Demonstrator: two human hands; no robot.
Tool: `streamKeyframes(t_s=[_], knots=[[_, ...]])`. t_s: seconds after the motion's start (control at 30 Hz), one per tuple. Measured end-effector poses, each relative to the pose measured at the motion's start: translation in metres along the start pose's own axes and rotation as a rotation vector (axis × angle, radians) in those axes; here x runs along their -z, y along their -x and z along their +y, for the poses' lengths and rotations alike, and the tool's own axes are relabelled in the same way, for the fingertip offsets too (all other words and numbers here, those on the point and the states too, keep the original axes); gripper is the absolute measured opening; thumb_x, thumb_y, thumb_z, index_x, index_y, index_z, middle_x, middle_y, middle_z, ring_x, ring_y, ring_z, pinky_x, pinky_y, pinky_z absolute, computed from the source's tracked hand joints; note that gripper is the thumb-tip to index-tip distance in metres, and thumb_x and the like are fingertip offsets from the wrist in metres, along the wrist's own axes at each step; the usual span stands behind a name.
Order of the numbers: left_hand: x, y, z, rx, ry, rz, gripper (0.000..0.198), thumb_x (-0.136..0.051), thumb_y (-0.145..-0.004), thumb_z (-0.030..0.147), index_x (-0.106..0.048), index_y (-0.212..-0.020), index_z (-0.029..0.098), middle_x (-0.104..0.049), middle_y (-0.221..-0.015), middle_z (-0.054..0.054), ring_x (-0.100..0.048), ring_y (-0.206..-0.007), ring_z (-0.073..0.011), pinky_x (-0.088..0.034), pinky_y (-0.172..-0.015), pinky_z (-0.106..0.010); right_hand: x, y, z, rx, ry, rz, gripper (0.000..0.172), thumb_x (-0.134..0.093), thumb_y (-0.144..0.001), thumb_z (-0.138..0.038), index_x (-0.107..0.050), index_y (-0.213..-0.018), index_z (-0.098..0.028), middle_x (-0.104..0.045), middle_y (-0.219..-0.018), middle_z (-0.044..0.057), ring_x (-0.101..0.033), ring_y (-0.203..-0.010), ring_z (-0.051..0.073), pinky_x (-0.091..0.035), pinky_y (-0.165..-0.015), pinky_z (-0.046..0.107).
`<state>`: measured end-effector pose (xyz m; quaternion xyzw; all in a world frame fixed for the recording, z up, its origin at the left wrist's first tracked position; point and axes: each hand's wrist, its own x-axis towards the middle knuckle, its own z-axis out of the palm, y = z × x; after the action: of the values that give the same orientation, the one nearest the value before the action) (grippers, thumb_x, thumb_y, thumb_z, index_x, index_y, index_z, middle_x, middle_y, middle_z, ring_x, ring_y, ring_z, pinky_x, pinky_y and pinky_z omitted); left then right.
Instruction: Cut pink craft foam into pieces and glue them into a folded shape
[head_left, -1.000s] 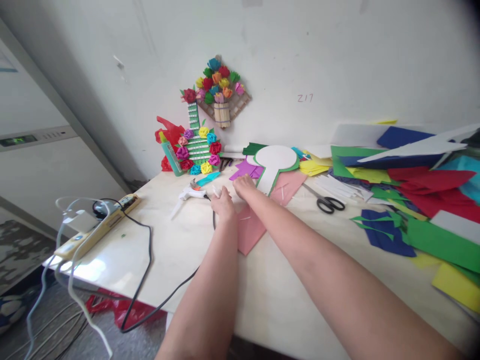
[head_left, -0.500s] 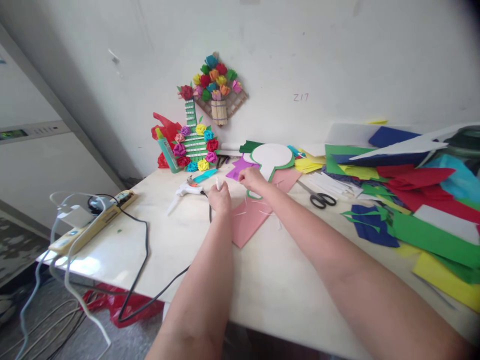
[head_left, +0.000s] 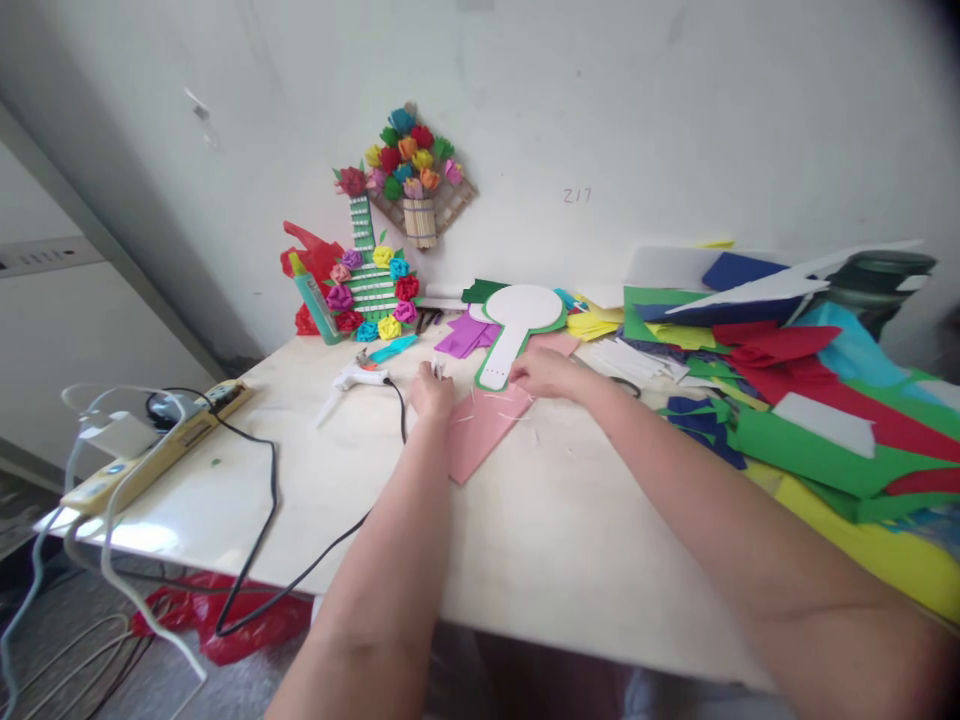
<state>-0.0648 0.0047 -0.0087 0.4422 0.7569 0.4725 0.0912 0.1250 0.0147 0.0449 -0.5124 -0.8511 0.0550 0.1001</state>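
My left hand (head_left: 431, 392) is closed around a small white piece that sticks up between its fingers, just right of the white glue gun (head_left: 358, 378). Below and beside it lies a pink paper sheet (head_left: 480, 430) strewn with thin white strips. My right hand (head_left: 546, 374) rests palm down on the far end of that pink sheet, fingers curled, next to the white and green paddle-shaped cutout (head_left: 517, 325). Whether it grips anything is hidden.
A heap of coloured paper (head_left: 810, 400) fills the table's right side. Paper-flower crafts (head_left: 371, 290) and a glue bottle (head_left: 309, 300) stand at the wall. A power strip (head_left: 154, 445) with cables lies at the left edge. Purple paper (head_left: 461, 335) lies behind the hands.
My right hand moved right, away from my left, onto the pink sheet's far end. My left hand stayed by the glue gun. The view swung right, and the scissors are now covered.
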Motion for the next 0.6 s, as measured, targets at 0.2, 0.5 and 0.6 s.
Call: streamKeyframes(t_s=[0.2, 0.5, 0.6], knots=[[-0.002, 0.002, 0.002, -0.052, -0.268, -0.078, 0.042, -0.054, -0.066, 0.016, -0.054, -0.108, 0.020, -0.063, -0.088, -0.008, -0.051, -0.098, -0.0231, -0.038, -0.080, -0.030, -0.029, -0.013, -0.029, 0.345, 0.169, 0.073, 0.030, -0.043, -0.082, -0.020, -0.064, -0.104, -0.024, -0.063, -0.102, 0.006, -0.056, -0.094, 0.018, -0.039, -0.076, 0.025], [-0.003, 0.002, -0.001, -0.168, -0.312, -0.101, 0.053, -0.050, -0.063, 0.010, -0.053, -0.116, 0.019, -0.057, -0.113, -0.006, -0.044, -0.110, -0.0231, -0.033, -0.093, -0.030, -0.037, -0.024, -0.046, 0.524, 0.400, 0.064, 0.024, -0.042, -0.083, -0.013, -0.065, -0.090, -0.012, -0.061, -0.095, 0.012, -0.051, -0.092, 0.019, -0.037, -0.076, 0.030], [-0.004, 0.001, -0.002, -0.179, -0.342, -0.161, 0.047, -0.048, -0.064, 0.010, -0.058, -0.109, 0.020, -0.060, -0.109, -0.007, -0.049, -0.105, -0.0230, -0.034, -0.091, -0.031, -0.042, -0.030, -0.041, 0.540, 0.412, 0.097, 0.025, -0.041, -0.082, -0.009, -0.064, -0.092, -0.009, -0.061, -0.093, 0.013, -0.052, -0.091, 0.019, -0.037, -0.076, 0.030]])
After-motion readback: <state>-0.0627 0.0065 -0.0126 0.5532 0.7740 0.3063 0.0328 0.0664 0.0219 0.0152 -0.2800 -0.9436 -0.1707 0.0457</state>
